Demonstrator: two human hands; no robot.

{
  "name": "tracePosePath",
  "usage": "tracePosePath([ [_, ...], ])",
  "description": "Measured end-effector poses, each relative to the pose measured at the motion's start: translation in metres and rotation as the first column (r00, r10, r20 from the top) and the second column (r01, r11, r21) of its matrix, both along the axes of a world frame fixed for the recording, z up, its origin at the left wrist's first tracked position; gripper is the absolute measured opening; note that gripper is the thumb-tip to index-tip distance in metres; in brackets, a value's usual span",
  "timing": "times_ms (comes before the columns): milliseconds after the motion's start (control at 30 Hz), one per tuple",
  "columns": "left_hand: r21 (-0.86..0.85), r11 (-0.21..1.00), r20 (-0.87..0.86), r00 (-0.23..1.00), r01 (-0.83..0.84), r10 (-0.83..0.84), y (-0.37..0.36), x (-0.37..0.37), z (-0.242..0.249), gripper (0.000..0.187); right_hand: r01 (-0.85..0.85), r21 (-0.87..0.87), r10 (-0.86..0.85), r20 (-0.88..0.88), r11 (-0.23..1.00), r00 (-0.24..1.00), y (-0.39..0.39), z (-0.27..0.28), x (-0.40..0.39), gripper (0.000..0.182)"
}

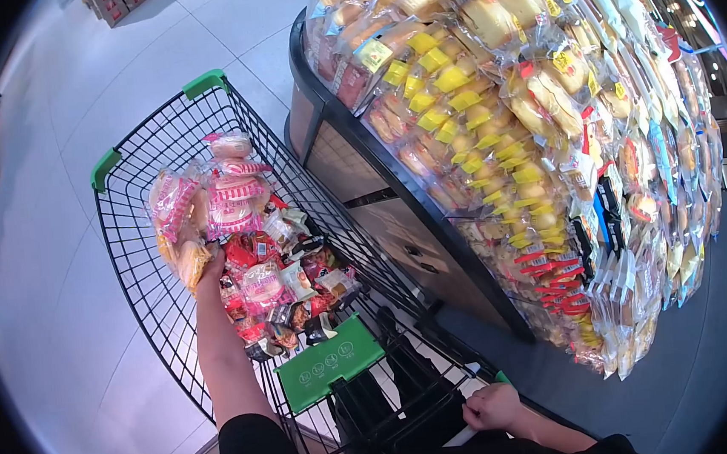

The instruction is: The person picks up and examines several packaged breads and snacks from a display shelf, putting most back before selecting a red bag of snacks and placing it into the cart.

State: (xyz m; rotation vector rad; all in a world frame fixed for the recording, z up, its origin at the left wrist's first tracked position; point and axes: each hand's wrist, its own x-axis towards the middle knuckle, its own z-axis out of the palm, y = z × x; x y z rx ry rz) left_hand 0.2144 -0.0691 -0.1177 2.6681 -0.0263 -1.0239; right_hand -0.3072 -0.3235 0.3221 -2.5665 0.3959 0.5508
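My left arm reaches down into a black wire shopping cart (142,287) with green corner caps. My left hand (214,261) is closed on a yellowish clear-wrapped bread pack (191,264) at the cart's left side; most of its fingers are hidden. Touching that pack are pink-and-white striped bread packs (235,205), piled toward the far end. Nearer me lie several small red, black and white snack packets (252,249). My right hand (493,406) is wrapped round the cart's handle (461,438) at the lower right.
A dark-edged display stand (358,163) runs close along the cart's right side, heaped with bagged breads (484,17) and yellow-labelled packs (446,84). The cart has a green flap (327,362) near me. Boxes (111,3) stand on the tiled floor (58,148) at the far left.
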Motion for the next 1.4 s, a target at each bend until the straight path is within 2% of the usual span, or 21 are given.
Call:
tracePosePath([
  [167,-0.047,0.993,-0.006,0.994,0.112,-0.112,0.005,-0.007,0.011,0.076,0.003,0.007,-0.003,0.005,1.0,1.0,-0.002,0.006,0.005,0.031],
  [200,-0.046,0.993,-0.006,0.994,0.112,-0.112,0.031,-0.002,-0.033,0.076,-0.012,-0.004,0.012,-0.027,1.0,1.0,-0.002,0.008,0.008,0.03],
  [267,-0.424,0.878,-0.215,0.966,-0.224,0.143,0.058,-0.003,-0.107,0.077,-0.032,-0.008,0.032,-0.058,0.999,0.998,-0.002,0.009,0.007,0.029],
  [300,-0.416,0.879,-0.214,0.965,-0.231,0.152,0.056,-0.008,-0.074,0.077,-0.034,-0.01,0.034,-0.043,0.999,0.999,-0.003,0.007,0.005,0.029],
  [367,-0.355,0.934,-0.179,0.979,0.024,-0.093,0.02,-0.025,0.013,0.077,-0.063,0.011,0.063,-0.026,0.998,0.998,-0.003,0.006,0.004,0.028],
  [400,-0.276,0.96,-0.156,0.988,-0.046,0.003,0.016,-0.037,0.037,0.079,-0.051,-0.003,0.051,-0.027,0.999,0.998,-0.003,0.007,0.006,0.028],
  [433,-0.163,0.982,0.1,0.992,0.097,-0.081,0.012,-0.044,0.037,0.078,-0.043,-0.014,0.043,-0.024,0.999,0.999,-0.003,0.007,0.007,0.028],
  [467,-0.2,0.974,0.124,0.989,0.105,-0.081,0.015,-0.052,0.036,0.079,-0.076,0.016,0.076,-0.02,0.997,0.997,-0.003,0.006,0.006,0.028],
  [533,-0.092,0.988,0.091,0.989,0.124,-0.116,0.007,-0.075,0.067,0.078,-0.058,0.001,0.058,0.005,0.998,0.998,-0.004,0.002,0.002,0.028],
  [633,-0.041,0.998,-0.156,0.987,0.04,-0.046,-0.007,-0.107,0.108,0.082,-0.046,0.006,0.046,0.024,0.999,0.999,-0.004,-0.001,-0.002,0.028],
  [733,-0.118,0.993,0.043,0.999,-0.012,0.017,-0.015,-0.151,0.116,0.077,-0.047,0.019,0.047,0.038,0.999,0.998,-0.006,0.001,-0.001,0.027],
  [867,-0.325,0.94,0.07,0.988,-0.105,0.135,-0.028,-0.175,0.158,0.071,-0.049,0.023,0.048,0.032,0.999,0.998,-0.005,0.006,0.002,0.028],
  [933,-0.41,0.912,0.25,0.963,0.008,0.104,-0.029,-0.182,0.172,0.066,-0.056,0.03,0.055,0.027,0.998,0.998,-0.006,0.005,0.001,0.028],
  [1033,-0.453,0.888,0.315,0.946,0.08,0.075,-0.021,-0.193,0.188,0.066,-0.067,0.029,0.066,0.039,0.997,0.997,-0.005,0.006,0.002,0.029],
  [1067,-0.504,0.855,0.362,0.929,0.122,0.082,-0.02,-0.199,0.191,0.067,-0.063,0.022,0.062,0.043,0.998,0.997,-0.005,0.007,0.001,0.029],
  [1133,-0.61,0.792,0.203,0.964,-0.013,0.172,-0.022,-0.208,0.226,0.065,-0.064,0.042,0.062,0.05,0.997,0.997,-0.006,0.007,-0.001,0.029],
  [1200,-0.824,0.445,-0.22,0.923,-0.349,0.316,-0.02,-0.224,0.238,0.06,-0.067,0.039,0.066,0.031,0.997,0.997,-0.006,0.008,-0.002,0.029],
  [1233,-0.829,0.443,-0.214,0.925,-0.342,0.314,-0.018,-0.231,0.251,0.06,-0.072,0.041,0.071,0.031,0.997,0.997,-0.007,0.009,-0.003,0.029],
  [1300,-0.863,0.159,-0.427,0.861,-0.479,0.277,-0.013,-0.248,0.28,0.054,-0.085,0.058,0.086,0.0,0.995,0.996,-0.008,0.014,-0.002,0.022],
  [1333,-0.867,0.158,-0.422,0.865,-0.473,0.271,-0.013,-0.258,0.298,0.054,-0.081,0.054,0.08,0.007,0.995,0.997,-0.009,0.017,0.0,0.022],
  [1400,-0.754,-0.228,-0.653,0.741,-0.616,0.156,-0.018,-0.279,0.339,0.051,0.19,0.427,-0.187,-0.049,0.884,0.981,-0.012,0.017,0.003,0.013],
])
